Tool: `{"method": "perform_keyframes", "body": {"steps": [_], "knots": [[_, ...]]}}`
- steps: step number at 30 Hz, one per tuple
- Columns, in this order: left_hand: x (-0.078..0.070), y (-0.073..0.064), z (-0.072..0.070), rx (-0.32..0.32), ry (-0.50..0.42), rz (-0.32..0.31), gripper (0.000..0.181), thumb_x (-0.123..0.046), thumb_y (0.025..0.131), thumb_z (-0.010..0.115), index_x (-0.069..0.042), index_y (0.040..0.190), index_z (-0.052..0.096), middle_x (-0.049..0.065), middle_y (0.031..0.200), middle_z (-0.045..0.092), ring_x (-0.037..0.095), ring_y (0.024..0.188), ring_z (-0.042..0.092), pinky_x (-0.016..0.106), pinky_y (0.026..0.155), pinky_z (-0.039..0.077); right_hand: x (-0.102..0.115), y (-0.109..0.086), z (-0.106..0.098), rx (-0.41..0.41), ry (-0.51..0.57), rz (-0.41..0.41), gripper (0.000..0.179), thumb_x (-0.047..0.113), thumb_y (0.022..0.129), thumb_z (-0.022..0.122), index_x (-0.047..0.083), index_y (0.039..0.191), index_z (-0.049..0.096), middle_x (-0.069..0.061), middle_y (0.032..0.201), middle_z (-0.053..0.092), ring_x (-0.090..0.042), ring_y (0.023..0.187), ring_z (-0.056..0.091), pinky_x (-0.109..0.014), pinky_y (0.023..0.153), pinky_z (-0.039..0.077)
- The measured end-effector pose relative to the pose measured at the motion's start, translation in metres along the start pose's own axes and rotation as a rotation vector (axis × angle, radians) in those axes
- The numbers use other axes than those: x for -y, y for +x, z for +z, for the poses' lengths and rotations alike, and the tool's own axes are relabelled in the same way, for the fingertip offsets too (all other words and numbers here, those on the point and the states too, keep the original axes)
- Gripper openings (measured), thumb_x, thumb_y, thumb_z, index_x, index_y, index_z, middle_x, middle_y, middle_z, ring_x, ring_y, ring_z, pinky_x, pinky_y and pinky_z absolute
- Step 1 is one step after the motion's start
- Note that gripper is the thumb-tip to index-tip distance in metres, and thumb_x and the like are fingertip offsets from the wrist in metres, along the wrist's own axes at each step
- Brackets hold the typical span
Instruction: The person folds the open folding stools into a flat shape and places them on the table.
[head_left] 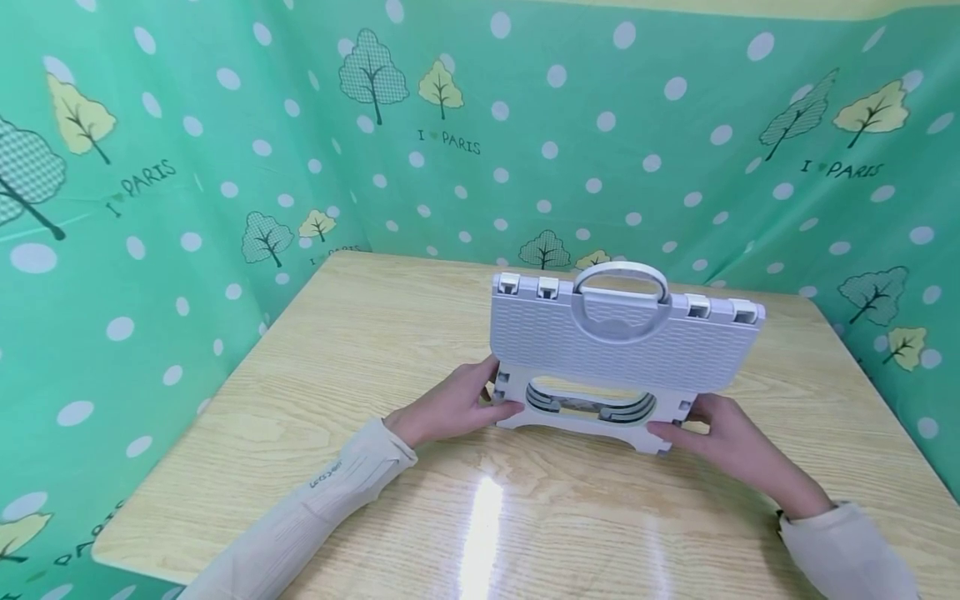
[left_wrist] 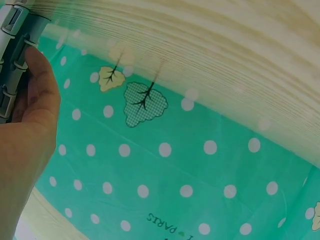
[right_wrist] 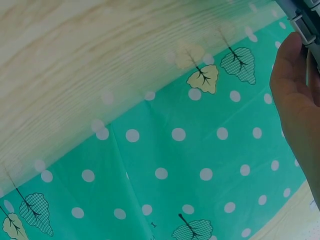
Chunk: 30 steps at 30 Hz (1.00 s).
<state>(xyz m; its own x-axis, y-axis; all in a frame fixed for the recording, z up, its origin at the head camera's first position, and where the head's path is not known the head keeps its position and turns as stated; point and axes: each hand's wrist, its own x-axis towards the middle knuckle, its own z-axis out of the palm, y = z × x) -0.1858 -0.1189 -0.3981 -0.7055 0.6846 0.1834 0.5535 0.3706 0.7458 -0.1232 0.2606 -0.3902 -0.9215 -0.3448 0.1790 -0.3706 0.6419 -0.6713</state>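
Observation:
A light grey plastic folding stool (head_left: 600,333) stands folded nearly flat on the wooden table, its textured panel facing me and its round carry handle (head_left: 621,329) at the top. Its lower leg part has an oval opening through which further folded layers show. My left hand (head_left: 468,400) grips the lower left end, thumb on the front face and fingers behind, mostly hidden. On the lower right end, my right hand (head_left: 716,429) holds in the same way. The wrist views catch only the stool's hinged edge (left_wrist: 22,55) beside each hand.
The stool is on a light wood table (head_left: 360,333) whose left edge and rounded near corner show. Green dotted cloth (head_left: 480,150) with tree prints hangs behind the table and along both sides. Bright light reflects off the tabletop in front of the stool.

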Motion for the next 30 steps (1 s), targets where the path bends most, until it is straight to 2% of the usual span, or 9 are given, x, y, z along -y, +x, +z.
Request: {"method": "perform_keyframes", "body": {"steps": [9, 19, 30], "knots": [[0.0, -0.0007, 0.0005, -0.003, 0.013, -0.004, 0.066, -0.04, 0.096, 0.066, -0.029, 0.151, 0.03, -0.007, 0.125, 0.066, 0.005, 0.102, 0.064, 0.027, 0.082, 0.055, -0.0015, 0.0003, 0.0012, -0.01, -0.005, -0.024, 0.037, 0.02, 0.093, 0.073, 0.009, 0.125, 0.06, 0.001, 0.111, 0.071, -0.005, 0.095, 0.067, -0.03, 0.081, 0.056], [-0.0002, -0.0006, 0.0006, 0.002, 0.032, -0.018, 0.062, -0.043, 0.096, 0.065, -0.024, 0.148, 0.037, -0.009, 0.122, 0.066, 0.004, 0.102, 0.063, 0.027, 0.083, 0.055, -0.0018, 0.0009, 0.001, -0.012, -0.016, -0.014, 0.037, 0.022, 0.094, 0.072, 0.011, 0.127, 0.06, 0.002, 0.114, 0.07, -0.005, 0.098, 0.066, -0.031, 0.081, 0.057], [-0.0022, -0.0011, 0.0004, 0.012, 0.039, -0.026, 0.061, -0.039, 0.098, 0.064, -0.022, 0.15, 0.037, -0.004, 0.123, 0.067, 0.005, 0.102, 0.064, 0.026, 0.081, 0.055, 0.0015, -0.0005, 0.0026, -0.039, -0.02, -0.023, 0.029, 0.018, 0.093, 0.073, 0.01, 0.12, 0.064, 0.001, 0.109, 0.07, -0.001, 0.096, 0.064, -0.031, 0.081, 0.057]]}}
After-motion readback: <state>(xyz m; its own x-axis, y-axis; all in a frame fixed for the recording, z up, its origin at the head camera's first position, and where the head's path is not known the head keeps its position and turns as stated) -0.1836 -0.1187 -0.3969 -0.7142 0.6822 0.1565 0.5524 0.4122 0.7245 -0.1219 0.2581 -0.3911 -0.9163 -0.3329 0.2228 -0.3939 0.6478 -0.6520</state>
